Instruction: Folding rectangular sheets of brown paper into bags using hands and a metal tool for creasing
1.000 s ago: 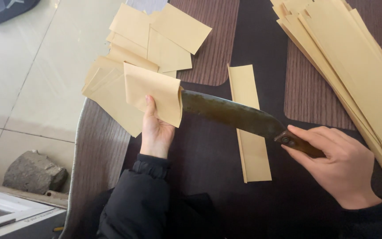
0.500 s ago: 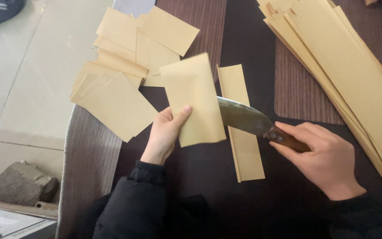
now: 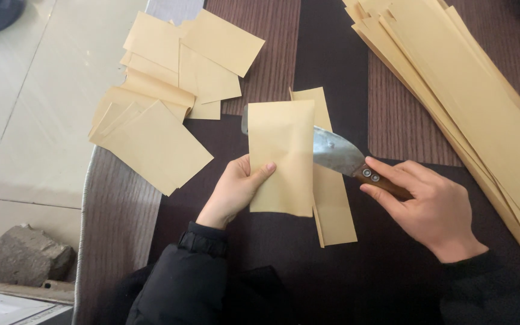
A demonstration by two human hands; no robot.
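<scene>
Pinching a folded yellow paper sheet [image 3: 281, 157] by its lower left edge, the left hand [image 3: 236, 189] holds it flat over the dark tabletop [image 3: 332, 54], thumb on top. The right hand [image 3: 431, 204] is clenched around the wooden handle of a broad knife [image 3: 335, 150], whose blade runs under that sheet and over a long paper strip [image 3: 332, 204] lying beneath. Cut paper pieces [image 3: 170, 102] lie heaped at the left, and a stack of long sheets [image 3: 470, 102] runs along the right.
</scene>
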